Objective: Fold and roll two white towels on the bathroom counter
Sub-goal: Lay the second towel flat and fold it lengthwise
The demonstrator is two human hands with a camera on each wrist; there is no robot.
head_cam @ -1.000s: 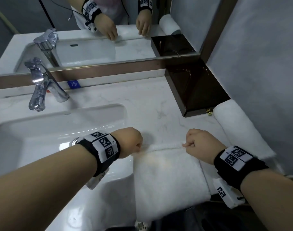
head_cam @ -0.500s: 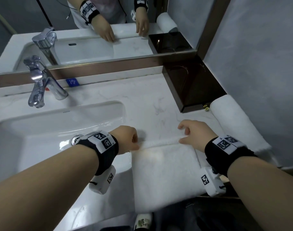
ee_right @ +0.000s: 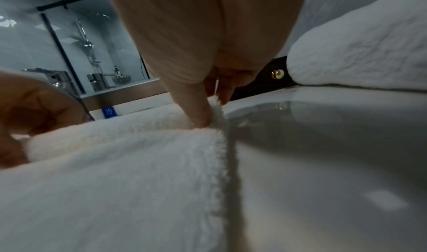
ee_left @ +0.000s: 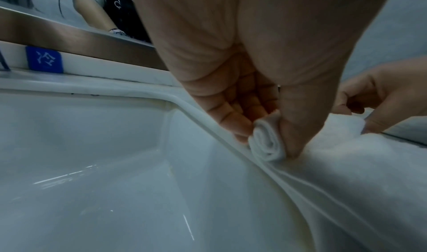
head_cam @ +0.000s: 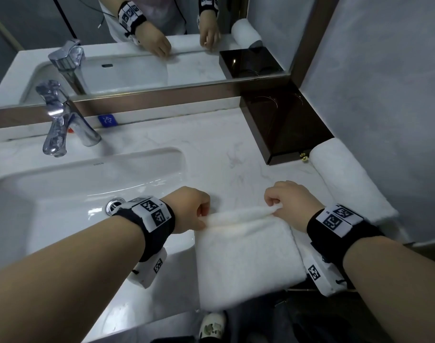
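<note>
Both hands' fingers pinch the folded towel (head_cam: 246,253)'s far rolled edge, left hand (head_cam: 190,209), right hand (head_cam: 289,203); soft, limp terry; grip roll ends, keep tight.

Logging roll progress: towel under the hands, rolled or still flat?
Partly rolled. Left hand and right hand pinch a small coil at the folded towel's far edge; the rest lies flat on the counter.

Walls: grey plaster wall (head_cam: 384,82) is rising at 3 o'clock.
Mirror: mirror (head_cam: 137,28) is spanning 12 o'clock, reflecting the room.
Counter: white marble counter (head_cam: 211,144) is gleaming.
Sink: white basin (head_cam: 75,184) is sitting at 9 o'clock, chrome faucet (head_cam: 60,117) standing at 10 o'clock.
Furniture: dark glossy box (head_cam: 283,125) is occupying 1 o'clock.
</note>
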